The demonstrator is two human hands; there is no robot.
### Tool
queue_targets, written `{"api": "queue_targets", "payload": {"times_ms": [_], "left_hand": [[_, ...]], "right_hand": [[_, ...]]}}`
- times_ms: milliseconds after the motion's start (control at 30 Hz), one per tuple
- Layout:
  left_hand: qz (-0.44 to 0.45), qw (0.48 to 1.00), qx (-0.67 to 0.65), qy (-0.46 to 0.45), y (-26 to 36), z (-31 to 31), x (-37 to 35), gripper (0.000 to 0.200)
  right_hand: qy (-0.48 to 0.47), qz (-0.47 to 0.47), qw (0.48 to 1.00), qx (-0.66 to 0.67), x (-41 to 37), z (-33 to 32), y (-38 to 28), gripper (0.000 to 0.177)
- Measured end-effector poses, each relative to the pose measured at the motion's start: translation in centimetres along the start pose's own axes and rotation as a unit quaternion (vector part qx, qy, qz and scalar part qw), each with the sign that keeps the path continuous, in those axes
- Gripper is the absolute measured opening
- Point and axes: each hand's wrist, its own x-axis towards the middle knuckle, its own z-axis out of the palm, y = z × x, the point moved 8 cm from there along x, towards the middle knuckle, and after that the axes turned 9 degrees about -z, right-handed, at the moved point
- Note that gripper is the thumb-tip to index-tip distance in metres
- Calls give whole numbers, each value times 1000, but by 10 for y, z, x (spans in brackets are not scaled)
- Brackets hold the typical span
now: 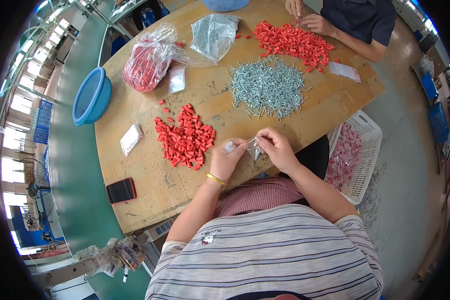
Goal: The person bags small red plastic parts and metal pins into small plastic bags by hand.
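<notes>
Beyond the hands, a loose heap of red caps lies on the table, just left of the left hand, and a wider scatter of screws lies farther back, with nothing between them and the hands. A second red heap sits at the far edge, where a co-worker's hands work. A blue basket overhangs the left edge, a phone lies near the front corner, and a white basket of filled packets stands to the right, below table level. Both hands meet over the near table edge, each pinched shut on a pouch held between them; the right hand grips its right side. The pouch is small, clear, crinkled plastic. The table is worn, scuffed wood; the caps are short ribbed tubes, the screws thin and bright metal, both baskets open plastic mesh. A knotted red bag and a slack clear bag lie near the back.
</notes>
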Motion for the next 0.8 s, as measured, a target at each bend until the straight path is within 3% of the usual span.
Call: {"api": "queue_targets", "payload": {"times_ms": [67,267,567,800], "left_hand": [[47,998,31,13,3,1,-1,10],[65,995,64,37,-2,2,-2,13],[31,998,-44,-18,-5,8,3,12],[56,995,69,33,3,7,-2,14]], "right_hand": [[-6,-1,1000,1,0,1,-1,12],[-26,8,1000,-16,1,4,-6,11],[-17,-28,999,-20,0,4,-8,10],[-11,18,1000,23,0,2,-4,14]]}}
